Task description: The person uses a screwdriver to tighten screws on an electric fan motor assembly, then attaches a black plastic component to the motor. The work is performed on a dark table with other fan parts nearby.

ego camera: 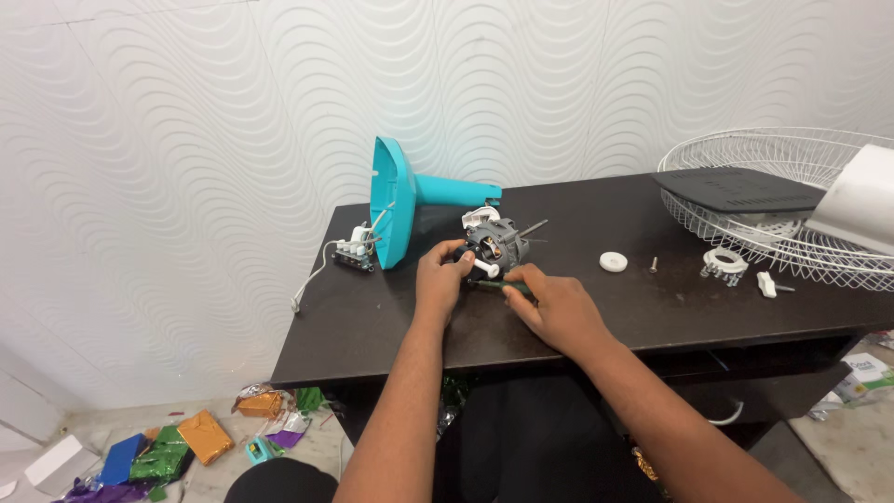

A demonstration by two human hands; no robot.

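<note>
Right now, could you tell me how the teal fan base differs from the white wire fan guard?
The teal fan base is solid, cone-shaped plastic, tipped on its side; the white wire fan guard is open mesh, lying flat with a dark panel on it. The base lies left of both hands, the guard far right. Both rest on the dark table.

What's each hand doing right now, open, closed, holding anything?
Left hand: closed on the fan motor, steadying it.
Right hand: closed on a green-handled screwdriver.

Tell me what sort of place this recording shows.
Probably a small home or informal repair corner rather than a factory. A dark table against a wavy white wall panel carries a taken-apart fan: teal housing, motor at both hands, wire grille. Foil wrappers litter the floor.
</note>
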